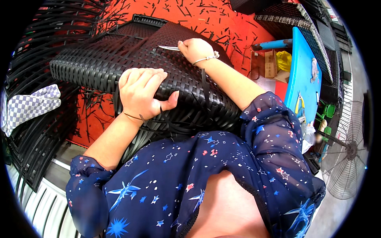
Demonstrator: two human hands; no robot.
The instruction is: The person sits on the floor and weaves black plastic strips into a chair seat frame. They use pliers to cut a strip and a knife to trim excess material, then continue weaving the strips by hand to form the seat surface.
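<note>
A black woven wicker furniture piece (93, 70) lies across in front of me, with a broad flat top and a rounded near edge. My left hand (139, 92) is curled over that near edge, fingers together and on the weave, thumb apart. In my right hand (195, 51) is a small knife (168, 48), its thin silver blade pointing left just over the woven top. The fist hides the knife's handle. Loose black strips (168, 125) hang below the near edge beside my left wrist.
Cut black strips litter the red floor (214, 18). Stacked black wicker frames (37, 51) and a checked cloth (33, 105) are on the left. To the right stand a blue table (301, 71), a cardboard box (270, 63) with a yellow bag (283, 60), and a fan (351, 150).
</note>
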